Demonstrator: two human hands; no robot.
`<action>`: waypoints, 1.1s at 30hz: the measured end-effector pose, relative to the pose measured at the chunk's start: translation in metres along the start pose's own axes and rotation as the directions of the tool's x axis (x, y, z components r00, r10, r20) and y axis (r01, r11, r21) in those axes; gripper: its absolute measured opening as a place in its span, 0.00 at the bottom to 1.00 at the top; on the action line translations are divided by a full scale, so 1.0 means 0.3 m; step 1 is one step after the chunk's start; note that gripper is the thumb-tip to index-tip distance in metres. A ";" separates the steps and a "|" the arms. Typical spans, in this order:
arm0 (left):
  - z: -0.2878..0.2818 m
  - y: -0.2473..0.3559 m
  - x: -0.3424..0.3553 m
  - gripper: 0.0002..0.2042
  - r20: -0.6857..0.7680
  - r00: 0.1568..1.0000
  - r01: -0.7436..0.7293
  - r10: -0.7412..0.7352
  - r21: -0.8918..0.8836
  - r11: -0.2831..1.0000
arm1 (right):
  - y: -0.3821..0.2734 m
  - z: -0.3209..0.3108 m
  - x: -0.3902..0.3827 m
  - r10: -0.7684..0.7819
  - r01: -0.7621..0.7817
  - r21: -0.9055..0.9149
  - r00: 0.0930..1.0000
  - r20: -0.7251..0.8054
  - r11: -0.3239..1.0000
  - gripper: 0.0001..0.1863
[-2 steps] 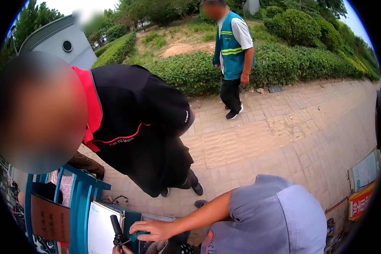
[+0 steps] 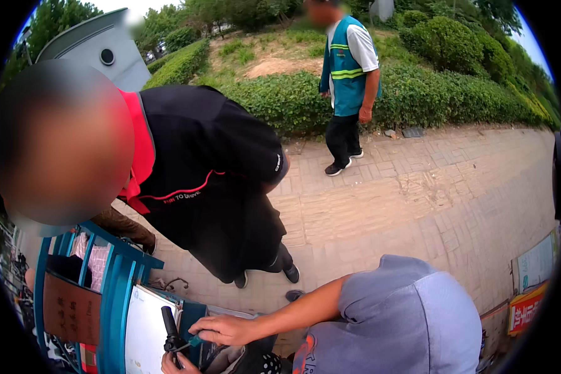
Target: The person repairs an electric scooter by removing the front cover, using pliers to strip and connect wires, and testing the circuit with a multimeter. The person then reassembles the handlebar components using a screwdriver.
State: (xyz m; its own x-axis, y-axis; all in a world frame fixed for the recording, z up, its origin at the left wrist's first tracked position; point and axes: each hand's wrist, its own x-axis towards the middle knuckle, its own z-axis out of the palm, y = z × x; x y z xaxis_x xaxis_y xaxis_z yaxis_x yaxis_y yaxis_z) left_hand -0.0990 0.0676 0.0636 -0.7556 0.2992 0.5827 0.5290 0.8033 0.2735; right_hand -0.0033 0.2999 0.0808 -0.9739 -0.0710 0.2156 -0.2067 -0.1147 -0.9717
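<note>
A black handlebar grip (image 2: 169, 320) stands upright at the lower left, with a brake lever at its base. My left hand (image 2: 179, 364), partly cut off by the lower edge, has its fingers curled about the bar just below the grip. My right hand (image 2: 223, 328) reaches in from a grey-blue sleeve (image 2: 374, 293). Its thumb and fingers close on a small teal piece (image 2: 196, 340) beside the bar; what that piece is cannot be made out. Black fabric with white dots (image 2: 270, 363) lies under my right forearm.
A white board (image 2: 144, 327) adjoins a teal metal frame (image 2: 113, 299) with a brown plate (image 2: 72, 311). A person in black and red (image 2: 212, 149) leans close at left. Another in a teal vest (image 2: 348, 68) is on the paving (image 2: 380, 212), before a hedge (image 2: 430, 100).
The view has shifted slightly, and a bit more of my left hand shows. The person in the vest has feet farther apart. My right hand stays at the teal piece.
</note>
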 end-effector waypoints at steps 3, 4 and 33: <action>0.035 0.021 0.002 0.12 -0.024 0.997 0.065 -0.069 -0.138 0.988 | 0.040 -0.018 0.001 -0.451 0.384 -0.375 0.886 -0.108 0.844 0.22; 0.061 0.008 0.011 0.14 -0.056 0.996 0.057 -0.068 -0.183 0.982 | 0.043 -0.030 0.012 -0.465 0.397 -0.410 0.882 -0.078 0.821 0.20; 0.030 0.047 0.051 0.26 0.002 0.999 0.041 -0.042 -0.196 0.980 | 0.123 -0.062 0.046 -0.167 0.209 0.080 0.918 -0.358 0.975 0.10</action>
State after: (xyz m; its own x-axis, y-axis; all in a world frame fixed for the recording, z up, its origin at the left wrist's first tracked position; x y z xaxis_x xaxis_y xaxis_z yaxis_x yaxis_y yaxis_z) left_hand -0.1068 0.0881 0.0695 -0.7778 0.2662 0.5694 0.5627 0.6985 0.4421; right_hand -0.0262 0.3132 0.0460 -0.8935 0.3091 0.3258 -0.3973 -0.2059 -0.8943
